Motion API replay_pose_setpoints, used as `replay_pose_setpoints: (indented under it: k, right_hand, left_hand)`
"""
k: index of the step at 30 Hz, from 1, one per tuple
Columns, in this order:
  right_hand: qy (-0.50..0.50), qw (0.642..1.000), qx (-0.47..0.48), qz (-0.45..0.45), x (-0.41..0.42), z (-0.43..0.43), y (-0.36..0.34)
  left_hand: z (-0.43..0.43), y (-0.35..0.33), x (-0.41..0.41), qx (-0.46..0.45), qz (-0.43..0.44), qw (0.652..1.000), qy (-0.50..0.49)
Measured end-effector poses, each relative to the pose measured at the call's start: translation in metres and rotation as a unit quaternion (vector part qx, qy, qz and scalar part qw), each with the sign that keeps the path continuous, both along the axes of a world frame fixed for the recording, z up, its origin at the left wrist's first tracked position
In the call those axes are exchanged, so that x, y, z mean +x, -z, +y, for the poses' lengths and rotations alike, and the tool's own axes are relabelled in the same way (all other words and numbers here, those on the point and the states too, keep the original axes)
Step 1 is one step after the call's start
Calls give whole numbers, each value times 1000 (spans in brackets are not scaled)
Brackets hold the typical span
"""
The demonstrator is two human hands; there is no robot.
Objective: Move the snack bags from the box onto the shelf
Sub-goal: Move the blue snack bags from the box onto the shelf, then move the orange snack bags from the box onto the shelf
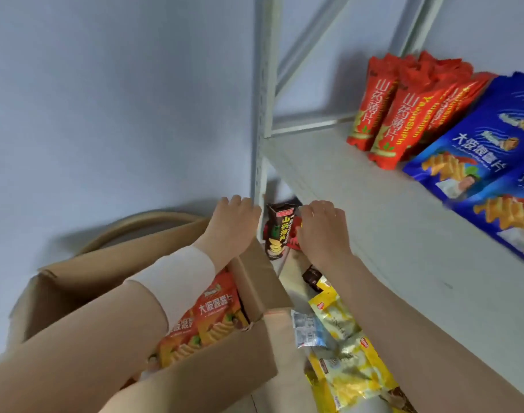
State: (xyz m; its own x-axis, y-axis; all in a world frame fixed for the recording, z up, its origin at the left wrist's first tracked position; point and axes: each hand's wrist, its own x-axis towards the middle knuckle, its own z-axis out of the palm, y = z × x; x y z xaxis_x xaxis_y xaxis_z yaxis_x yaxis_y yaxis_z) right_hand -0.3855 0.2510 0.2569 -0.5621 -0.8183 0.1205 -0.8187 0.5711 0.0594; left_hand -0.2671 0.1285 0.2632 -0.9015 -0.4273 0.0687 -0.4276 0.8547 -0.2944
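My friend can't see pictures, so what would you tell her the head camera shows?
The left hand and right hand reach toward a dark brown snack bag standing under the shelf. At left, an open cardboard box holds orange snack bags; red bags and blue bags sit on top of that shelf.

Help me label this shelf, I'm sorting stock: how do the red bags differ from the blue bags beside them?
The red bags are narrow and stand upright in a tight row; the blue bags are wider and lie back, overlapping. The red bags sit farther left, the blue bags to their right. Both rest on the same shelf.
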Motion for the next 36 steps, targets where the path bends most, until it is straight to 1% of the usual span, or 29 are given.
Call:
replay_pose_setpoints:
  k: [4,9,13,17,23,27,28,31,33,35,36]
  right_hand:
    - [-98,995,19,-10,83,-56,29]
    - [-156,983,65,-75,173,-90,97]
    - [-162,971,131,-113,204,-96,154]
    - [-138,957,204,-155,204,-90,198]
    - [-84,934,285,-200,162,-102,255]
    - [-24,906,329,-264,139,-122,298]
    - [3,896,335,-292,134,-127,310]
    - [125,856,320,-387,120,-140,351]
    - [203,824,303,-433,113,-143,379]
    - [238,803,299,-458,108,-143,407]
    - [245,798,292,-467,106,-142,418]
  left_hand:
    - [-37,26,102,25,-22,995,-95]
    - [-60,84,211,84,-47,980,-174]
    - [-62,140,258,162,-82,954,-239]
    - [-59,194,267,260,-100,915,-291]
    - [-66,267,241,391,-71,823,-405]
    - [-71,308,220,454,-41,763,-458]
    - [-73,320,215,473,-22,741,-476]
    - [-85,357,203,531,75,633,-559]
    - [-92,379,197,544,110,574,-602]
    - [-99,399,191,552,134,543,-618]
    - [-101,406,189,558,156,526,-622]
